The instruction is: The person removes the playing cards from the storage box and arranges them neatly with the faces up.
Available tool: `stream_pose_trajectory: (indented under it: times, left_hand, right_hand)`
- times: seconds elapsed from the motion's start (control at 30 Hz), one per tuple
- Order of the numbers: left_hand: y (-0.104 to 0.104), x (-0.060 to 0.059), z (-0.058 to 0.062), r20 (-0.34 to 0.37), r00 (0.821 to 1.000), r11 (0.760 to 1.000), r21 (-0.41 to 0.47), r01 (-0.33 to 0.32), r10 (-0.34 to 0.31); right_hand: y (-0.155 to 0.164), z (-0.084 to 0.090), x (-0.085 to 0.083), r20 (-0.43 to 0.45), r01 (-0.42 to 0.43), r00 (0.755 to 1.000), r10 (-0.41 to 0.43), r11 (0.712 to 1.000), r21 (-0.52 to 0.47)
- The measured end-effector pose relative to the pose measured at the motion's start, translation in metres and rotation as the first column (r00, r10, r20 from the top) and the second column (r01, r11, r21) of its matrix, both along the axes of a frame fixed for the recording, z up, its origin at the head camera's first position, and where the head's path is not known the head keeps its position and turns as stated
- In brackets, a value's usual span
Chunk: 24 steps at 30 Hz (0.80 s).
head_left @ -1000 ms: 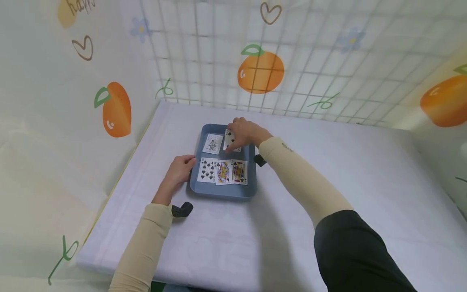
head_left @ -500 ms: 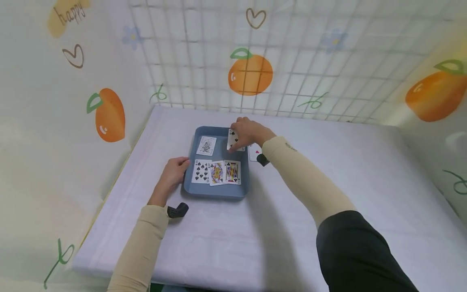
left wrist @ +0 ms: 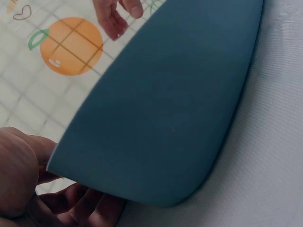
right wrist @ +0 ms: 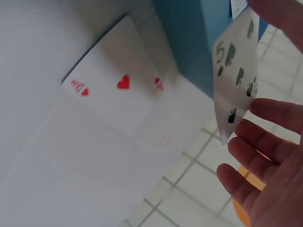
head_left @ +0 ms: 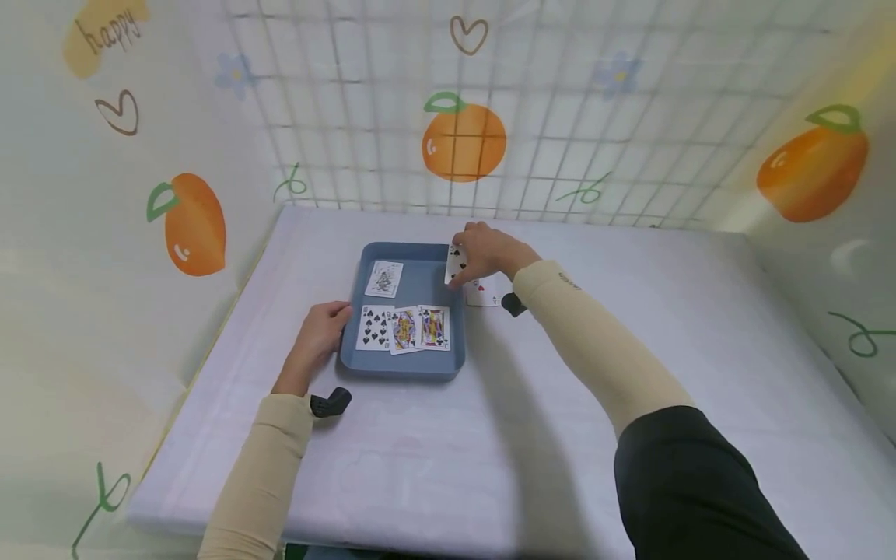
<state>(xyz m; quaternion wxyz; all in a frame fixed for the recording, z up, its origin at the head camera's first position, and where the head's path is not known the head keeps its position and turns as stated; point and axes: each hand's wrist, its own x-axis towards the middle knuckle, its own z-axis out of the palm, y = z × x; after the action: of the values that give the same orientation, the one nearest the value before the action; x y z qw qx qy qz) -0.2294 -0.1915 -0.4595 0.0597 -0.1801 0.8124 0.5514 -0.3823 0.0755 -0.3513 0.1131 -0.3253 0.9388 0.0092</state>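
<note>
You are pinching the five of spades (head_left: 456,264) in your right hand (head_left: 490,250), tilted on edge over the blue tray's (head_left: 402,365) right rim. Its long axis is running away from you, face turned left toward the tray. The ace of hearts (head_left: 481,293) is lying flat on the table just right of the tray, directly beneath those fingers. Your left hand (head_left: 316,336) is gripping the tray's left rim, well apart from both cards.
</note>
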Motion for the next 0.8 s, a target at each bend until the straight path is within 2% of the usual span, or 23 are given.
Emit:
stream_pose_trajectory:
  times: [0.27, 0.8]
  left_hand:
    - [-0.002, 0.0, -0.002, 0.019, 1.0, 1.0, 0.016, -0.003, 0.003]
    - [-0.004, 0.003, 0.003, 0.03, 0.998, 0.999, -0.008, 0.051, -0.051]
  right_hand:
    - [0.018, -0.003, -0.004, 0.018, 0.027, 0.999, -0.028, 1.0, 0.015]
    - [0.052, -0.011, -0.009, 0.076, 0.132, 0.988, -0.134, 0.991, 0.027]
